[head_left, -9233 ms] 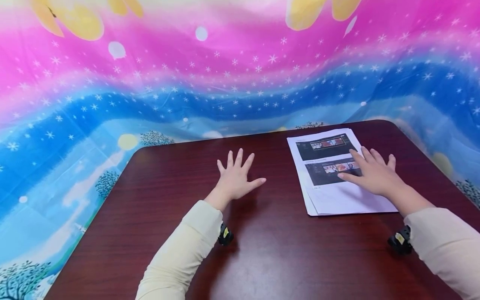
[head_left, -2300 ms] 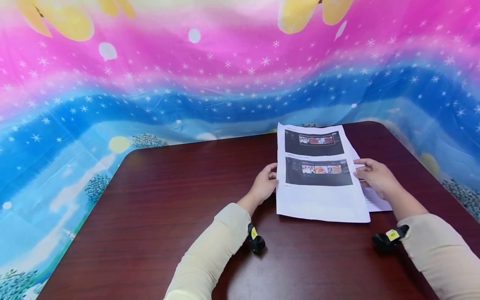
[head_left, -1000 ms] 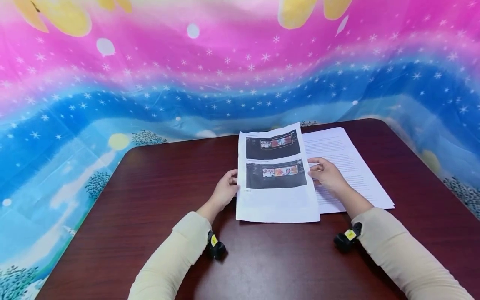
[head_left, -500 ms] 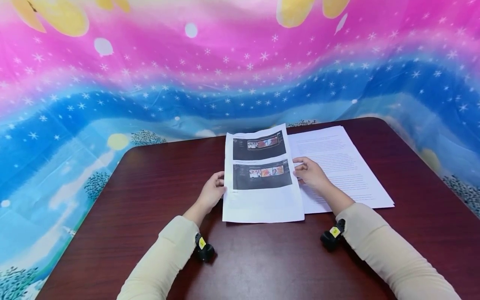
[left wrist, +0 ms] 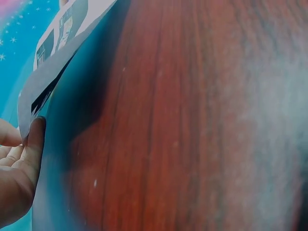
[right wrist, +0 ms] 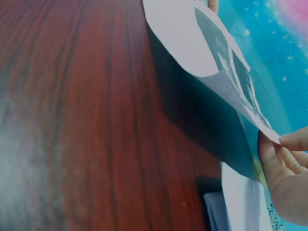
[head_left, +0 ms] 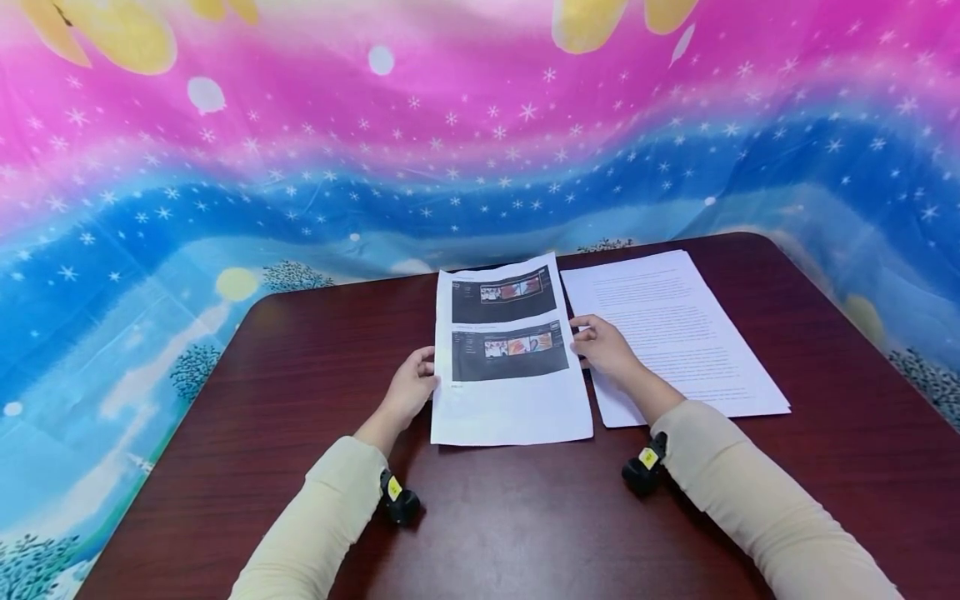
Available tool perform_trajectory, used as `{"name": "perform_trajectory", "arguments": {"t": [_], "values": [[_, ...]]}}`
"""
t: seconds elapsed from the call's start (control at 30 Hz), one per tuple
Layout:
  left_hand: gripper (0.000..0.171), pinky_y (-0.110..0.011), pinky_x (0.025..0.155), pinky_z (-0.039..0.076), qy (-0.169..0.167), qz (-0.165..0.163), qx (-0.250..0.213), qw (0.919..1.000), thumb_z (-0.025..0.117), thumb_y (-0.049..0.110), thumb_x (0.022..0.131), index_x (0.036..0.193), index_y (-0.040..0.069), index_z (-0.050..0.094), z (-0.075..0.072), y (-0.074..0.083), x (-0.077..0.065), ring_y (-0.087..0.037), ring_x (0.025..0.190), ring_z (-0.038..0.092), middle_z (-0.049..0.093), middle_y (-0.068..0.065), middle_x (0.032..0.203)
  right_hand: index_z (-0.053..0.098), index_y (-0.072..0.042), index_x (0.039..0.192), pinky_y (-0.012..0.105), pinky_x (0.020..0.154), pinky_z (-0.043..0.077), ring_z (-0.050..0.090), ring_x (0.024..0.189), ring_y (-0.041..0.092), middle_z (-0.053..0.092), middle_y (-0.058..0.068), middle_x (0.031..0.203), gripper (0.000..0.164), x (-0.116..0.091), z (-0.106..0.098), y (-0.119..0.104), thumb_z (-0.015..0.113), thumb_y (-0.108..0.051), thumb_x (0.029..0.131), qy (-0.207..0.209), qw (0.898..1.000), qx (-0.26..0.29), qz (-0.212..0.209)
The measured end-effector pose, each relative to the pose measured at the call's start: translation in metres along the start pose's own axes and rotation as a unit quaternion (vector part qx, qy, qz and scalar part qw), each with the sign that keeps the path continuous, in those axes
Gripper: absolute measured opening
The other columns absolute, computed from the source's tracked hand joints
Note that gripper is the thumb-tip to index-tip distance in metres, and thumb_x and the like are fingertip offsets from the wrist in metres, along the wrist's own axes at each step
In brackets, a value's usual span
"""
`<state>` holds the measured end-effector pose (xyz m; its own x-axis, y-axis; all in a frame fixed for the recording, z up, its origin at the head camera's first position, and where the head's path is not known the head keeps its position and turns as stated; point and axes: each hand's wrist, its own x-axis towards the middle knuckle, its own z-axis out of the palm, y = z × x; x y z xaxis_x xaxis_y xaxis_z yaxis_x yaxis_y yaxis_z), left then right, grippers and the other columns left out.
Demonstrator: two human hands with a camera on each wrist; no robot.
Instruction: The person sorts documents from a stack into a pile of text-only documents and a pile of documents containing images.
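Observation:
A printed sheet of paper (head_left: 510, 408) with two dark screenshots hangs a little above the table, held at both long edges. My left hand (head_left: 410, 387) pinches its left edge; in the left wrist view the thumb and fingers of that hand (left wrist: 21, 166) grip the paper (left wrist: 45, 77) from both faces. On the opposite side my right hand (head_left: 606, 352) pinches the right edge. The right wrist view shows the sheet (right wrist: 183, 38) bowed, its edge between the thumb and fingers of the right hand (right wrist: 288, 178). To the right lies a stack of text-covered sheets (head_left: 675, 333).
The dark red-brown table (head_left: 315, 367) carries the stack, which my right forearm partly overlaps. A colourful cloth backdrop (head_left: 465, 167) rises behind the table's far edge. A black wrist camera (head_left: 401, 500) sits under the left cuff and another camera (head_left: 643, 471) under the right.
Both hands have carried the printed sheet leftward off the stack, uncovering the text page beneath. Over the last half second it has shifted slightly further left. Much earlier, both hands were spread and empty.

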<state>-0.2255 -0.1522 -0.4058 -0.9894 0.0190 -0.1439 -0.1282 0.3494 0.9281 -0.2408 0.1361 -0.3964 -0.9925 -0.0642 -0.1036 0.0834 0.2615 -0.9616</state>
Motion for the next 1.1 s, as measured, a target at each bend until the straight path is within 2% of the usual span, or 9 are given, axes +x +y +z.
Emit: {"name": "perform_trajectory", "arguments": {"t": [0.23,0.63,1.1], "values": [[0.046,-0.028,0.06,0.042,0.005,-0.007,0.002,1.0,0.043,-0.008,0.083,0.126,0.005,0.037,-0.004,0.0,0.001,-0.02,0.077,0.052,0.055,-0.015,0.096,0.036,0.006,0.122,0.029,0.059,0.049,0.051,0.065,0.013,0.05,0.011,0.081,0.041,0.002,0.004,-0.002,0.045,0.006,0.082,-0.01,1.0,0.003,-0.004],[0.045,-0.028,0.062,0.043,0.008,-0.02,0.007,0.9997,0.043,-0.008,0.083,0.126,0.005,0.037,-0.004,-0.003,0.004,-0.021,0.079,0.053,0.056,-0.016,0.098,0.038,0.005,0.122,0.028,0.059,0.048,0.052,0.074,0.019,0.052,0.017,0.092,0.04,0.013,0.01,0.004,0.045,0.001,0.083,-0.018,0.998,-0.061,0.012],[0.045,-0.027,0.061,0.043,0.014,-0.022,0.023,0.9994,0.043,-0.008,0.082,0.126,0.003,0.037,-0.005,-0.005,0.012,-0.021,0.079,0.052,0.055,-0.016,0.097,0.037,0.008,0.122,0.03,0.06,0.048,0.053,0.077,0.024,0.052,0.019,0.093,0.043,0.025,0.013,0.007,0.045,-0.001,0.081,-0.02,0.995,-0.097,0.015]]}}
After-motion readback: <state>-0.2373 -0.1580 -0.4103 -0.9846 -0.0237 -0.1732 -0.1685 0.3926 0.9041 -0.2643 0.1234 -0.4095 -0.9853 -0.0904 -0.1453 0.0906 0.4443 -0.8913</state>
